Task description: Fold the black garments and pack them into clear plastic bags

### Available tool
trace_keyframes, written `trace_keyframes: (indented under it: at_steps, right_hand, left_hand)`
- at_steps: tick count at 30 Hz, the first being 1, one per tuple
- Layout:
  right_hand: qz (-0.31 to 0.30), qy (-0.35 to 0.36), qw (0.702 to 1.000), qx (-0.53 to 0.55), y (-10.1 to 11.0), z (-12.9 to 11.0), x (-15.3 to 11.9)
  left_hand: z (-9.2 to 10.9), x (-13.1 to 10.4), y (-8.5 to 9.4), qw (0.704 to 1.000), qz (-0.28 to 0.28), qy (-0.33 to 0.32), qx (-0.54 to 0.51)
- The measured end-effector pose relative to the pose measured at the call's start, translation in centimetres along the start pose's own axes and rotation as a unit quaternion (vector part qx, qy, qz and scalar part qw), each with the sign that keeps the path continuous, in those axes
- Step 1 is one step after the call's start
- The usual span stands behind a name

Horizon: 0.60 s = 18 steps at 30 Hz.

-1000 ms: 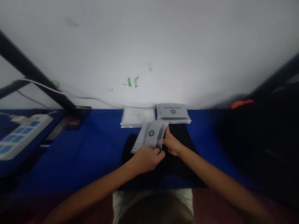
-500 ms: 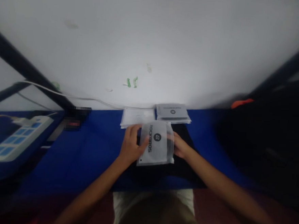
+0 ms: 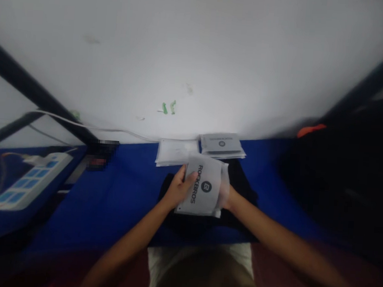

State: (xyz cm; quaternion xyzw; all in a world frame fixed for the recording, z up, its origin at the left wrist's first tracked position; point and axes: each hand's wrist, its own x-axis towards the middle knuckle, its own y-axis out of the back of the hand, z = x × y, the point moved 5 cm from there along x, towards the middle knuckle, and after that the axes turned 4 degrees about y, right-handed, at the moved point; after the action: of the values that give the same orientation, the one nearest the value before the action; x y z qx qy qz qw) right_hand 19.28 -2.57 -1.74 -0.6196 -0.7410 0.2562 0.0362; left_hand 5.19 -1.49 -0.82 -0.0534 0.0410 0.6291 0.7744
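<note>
A frosted plastic bag (image 3: 205, 201) printed ROCKBROS with a round black logo is held up over a black cloth-like piece (image 3: 185, 226). My left hand (image 3: 179, 189) is closed on the bag's left edge, its thumb on the printed front. At the right end, my right hand (image 3: 229, 197) shows dimly through the clear plastic. Its fingers are hidden, and I cannot tell whether they are inside the bag or behind it. Behind the held bag lie a plain pale stack of bags (image 3: 174, 151) and a printed stack of bags (image 3: 222, 145).
A blue table surface (image 3: 116, 190) runs up to a white wall (image 3: 249, 69). On the left lies a power strip (image 3: 31, 180) with a white cable (image 3: 113, 130) along the wall. A large dark shape (image 3: 349, 181) with an orange patch (image 3: 310, 130) fills the right side.
The bag has tilted and moved slightly right. My left hand has shifted right and toward me along its edge. My right hand has moved slightly toward me and is more covered by the plastic.
</note>
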Motion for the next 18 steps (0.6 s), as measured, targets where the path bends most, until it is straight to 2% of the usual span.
trace_keyframes:
  at_steps: [4,7,10,14,18]
  right_hand:
    - [-0.012,-0.036,0.998,0.044,-0.3,0.4,0.3]
    - [0.008,-0.028,0.997,0.066,0.2,-0.2,0.5]
    - [0.029,-0.032,0.994,0.103,1.1,-0.9,0.5]
    - [0.105,0.034,0.977,0.18,3.0,-2.1,0.4]
    - [0.129,0.092,0.968,0.193,4.0,-2.5,0.1]
  left_hand:
    - [-0.8,-0.1,-1.1,0.998,-0.053,0.032,-0.033]
    - [-0.9,-0.1,-1.1,0.993,-0.098,0.053,-0.038]
    - [-1.4,-0.2,-0.9,0.984,-0.108,0.098,-0.101]
    - [-2.0,-1.2,-2.0,0.971,-0.105,0.123,-0.177]
    - [-2.6,-2.6,-4.9,0.957,-0.177,0.172,-0.153]
